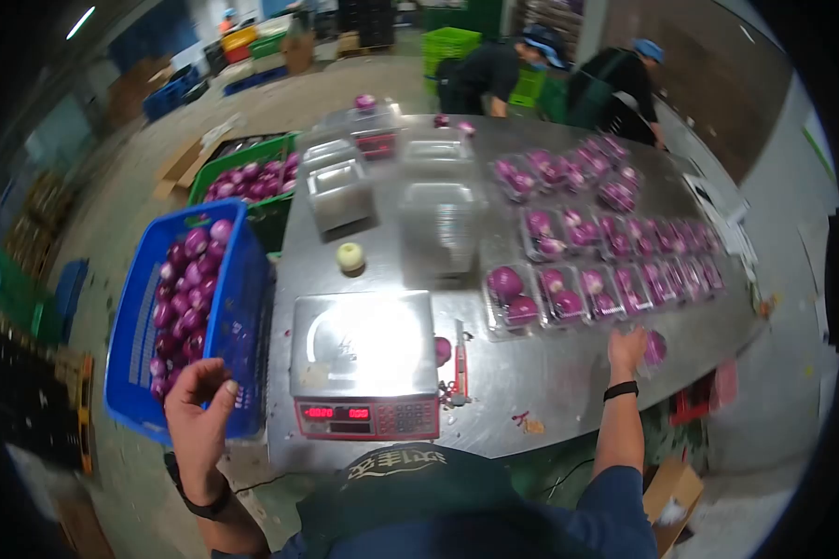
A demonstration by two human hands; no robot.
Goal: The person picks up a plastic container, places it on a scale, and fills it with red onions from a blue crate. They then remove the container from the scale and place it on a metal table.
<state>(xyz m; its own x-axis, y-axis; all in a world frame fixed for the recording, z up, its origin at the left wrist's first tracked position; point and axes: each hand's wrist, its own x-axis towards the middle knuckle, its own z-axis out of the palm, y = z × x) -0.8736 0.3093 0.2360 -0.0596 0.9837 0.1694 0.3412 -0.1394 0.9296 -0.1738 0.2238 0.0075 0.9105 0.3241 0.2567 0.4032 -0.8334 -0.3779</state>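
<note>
My left hand (pixel 200 401) is raised over the near right corner of the blue crate (pixel 242 326), its fingers curled and apart with nothing between them. Red onions (pixel 191 289) fill much of that crate. On the right, my right hand (pixel 628 348) touches the near side of a clear pack at the table's front right; a red onion (pixel 655 347) shows beside its fingers. What the fingers hold is too blurred to tell. Rows of clear packs with onions (pixel 564 296) stand beyond it. The scale (pixel 364 349) has a bare plate and lit red digits.
Stacked empty clear trays (pixel 438 228) and a peeled pale onion (pixel 350 257) are on the steel table (pixel 531 373). A green crate of onions (pixel 275 149) stands behind the blue one. Two people (pixel 480 79) lean at the table's far side.
</note>
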